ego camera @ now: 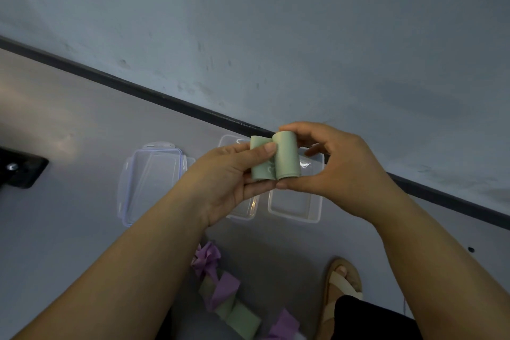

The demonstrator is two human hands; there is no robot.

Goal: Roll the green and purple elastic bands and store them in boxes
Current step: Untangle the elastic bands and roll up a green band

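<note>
Centre frame, both hands hold one green elastic band (276, 159) in the air, partly rolled. The rolled part sits on the right and the loose flat end on the left. The left hand (229, 176) pinches the flat end, thumb on top and fingers under. The right hand (334, 168) grips the roll, fingers curled over its top end and a digit under its bottom end.

Below the hands, on the grey floor (69, 229), an open clear plastic box (295, 212) is right of centre. A second clear box (244, 212) is just left of it, mostly hidden by the left hand. A clear lid (151, 182) with clip tabs lies further left.

A pile of purple and green bands (220, 292) lies at bottom centre. A sandalled foot (342, 284) is to its right. A dark object (19, 171) is at the left edge, unclear what. A dark baseboard (138, 88) runs diagonally across.
</note>
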